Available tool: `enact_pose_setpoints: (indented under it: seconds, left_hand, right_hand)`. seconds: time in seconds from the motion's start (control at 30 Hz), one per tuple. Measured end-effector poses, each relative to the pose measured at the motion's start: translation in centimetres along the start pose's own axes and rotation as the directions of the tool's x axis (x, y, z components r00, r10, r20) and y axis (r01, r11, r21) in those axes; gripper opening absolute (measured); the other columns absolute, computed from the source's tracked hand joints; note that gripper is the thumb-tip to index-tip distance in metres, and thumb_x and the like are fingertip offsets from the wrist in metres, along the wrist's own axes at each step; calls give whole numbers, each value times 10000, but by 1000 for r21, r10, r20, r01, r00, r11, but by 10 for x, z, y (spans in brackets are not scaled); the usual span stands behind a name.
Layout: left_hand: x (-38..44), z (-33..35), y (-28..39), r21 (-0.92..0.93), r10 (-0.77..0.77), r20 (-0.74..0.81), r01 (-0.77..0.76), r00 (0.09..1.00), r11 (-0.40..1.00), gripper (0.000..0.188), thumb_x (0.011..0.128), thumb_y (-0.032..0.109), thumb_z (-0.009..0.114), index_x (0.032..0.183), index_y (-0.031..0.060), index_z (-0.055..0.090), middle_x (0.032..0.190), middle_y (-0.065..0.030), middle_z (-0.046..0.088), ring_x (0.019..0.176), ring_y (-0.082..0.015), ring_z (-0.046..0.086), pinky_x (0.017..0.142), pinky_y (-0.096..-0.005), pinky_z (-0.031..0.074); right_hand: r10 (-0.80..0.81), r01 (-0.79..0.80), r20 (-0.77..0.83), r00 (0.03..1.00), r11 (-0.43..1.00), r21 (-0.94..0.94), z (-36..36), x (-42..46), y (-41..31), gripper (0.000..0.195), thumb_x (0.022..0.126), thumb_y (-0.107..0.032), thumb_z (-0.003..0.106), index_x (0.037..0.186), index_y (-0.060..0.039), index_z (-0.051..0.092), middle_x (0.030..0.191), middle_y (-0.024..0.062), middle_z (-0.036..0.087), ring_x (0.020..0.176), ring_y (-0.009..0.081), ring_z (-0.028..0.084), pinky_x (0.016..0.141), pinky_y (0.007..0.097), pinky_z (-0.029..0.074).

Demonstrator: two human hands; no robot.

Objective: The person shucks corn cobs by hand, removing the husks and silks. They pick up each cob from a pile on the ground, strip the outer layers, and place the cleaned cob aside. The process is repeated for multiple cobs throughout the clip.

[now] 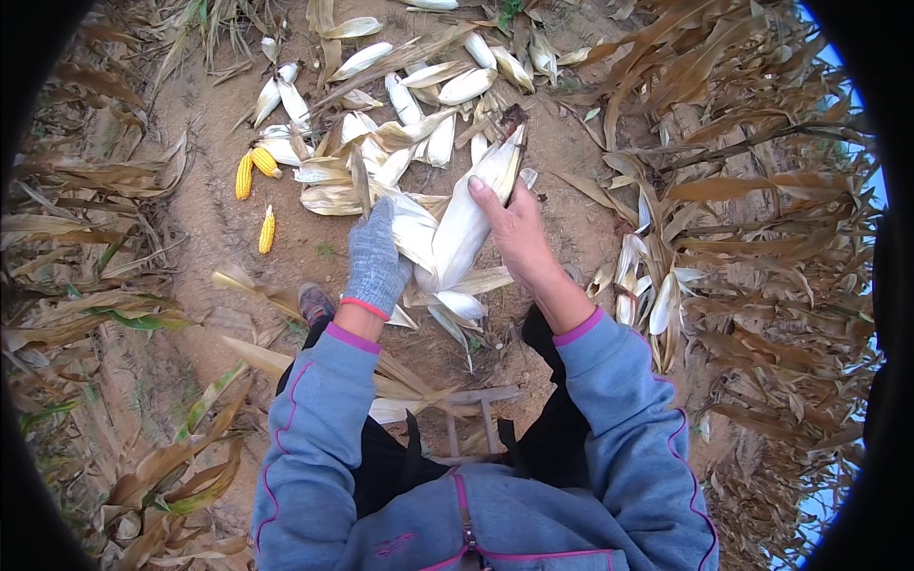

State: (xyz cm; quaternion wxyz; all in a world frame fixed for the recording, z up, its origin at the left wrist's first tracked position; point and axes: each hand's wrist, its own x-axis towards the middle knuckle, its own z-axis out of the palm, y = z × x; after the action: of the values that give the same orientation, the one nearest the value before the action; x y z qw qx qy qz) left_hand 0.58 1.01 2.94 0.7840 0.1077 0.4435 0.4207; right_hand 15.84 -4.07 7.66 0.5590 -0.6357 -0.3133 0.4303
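Note:
My bare right hand (515, 223) grips an ear of corn (471, 207) still wrapped in pale husk, thumb laid along its near side. Dark dried silk shows at its upper tip. On the left, my left hand (376, 253), in a grey knit glove with a red cuff, is closed on a husk leaf (407, 225) that is peeled outward from the ear's base. The kernels of this ear are hidden by the husk. Just beyond both hands lies a loose heap of unhusked ears (371, 146) on the soil.
Husked yellow cobs (267, 230) lie on bare soil (207, 235) to the left. Dry corn stalks (742, 285) line the right side, with more stalks (93, 214) at left. A small wooden stool (488, 421) and loose husks (460, 305) are between my legs.

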Motion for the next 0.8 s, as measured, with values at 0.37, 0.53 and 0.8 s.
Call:
enact_pose_setpoints:
  seconds: [0.37, 0.53, 0.8]
  left_hand:
    - [-5, -14, 3, 165, -199, -31, 201, 980, 966, 718, 818, 535, 543, 1195, -63, 413, 1062, -202, 533, 1079, -333, 500, 813, -509, 489]
    - [-26, -8, -31, 240, -650, 320, 605, 689, 759, 663, 857, 513, 491, 1196, -54, 432, 1098, -205, 540, 1031, -329, 539, 857, -478, 470]
    - [-23, 9, -2, -229, -156, 467, 289, 871, 930, 358, 880, 279, 520, 1156, 52, 510, 1080, -104, 572, 995, -227, 569, 868, -352, 477]
  right_hand:
    - [-279, 338, -398, 874, 937, 84, -74, 31, -31, 530, 843, -275, 630, 1188, 38, 377, 1056, 117, 528, 944, 155, 505, 864, 299, 402]
    - [-397, 380, -190, 898, 917, -124, -31, 6, -28, 521, 789, -181, 687, 1157, -2, 365, 1042, 112, 534, 964, 170, 521, 855, 298, 420]
    - [-532, 677, 439, 724, 669, -307, 10, -35, -2, 555, 641, 6, 712, 1109, -102, 434, 1204, 115, 517, 1197, 383, 421, 1010, 424, 340]
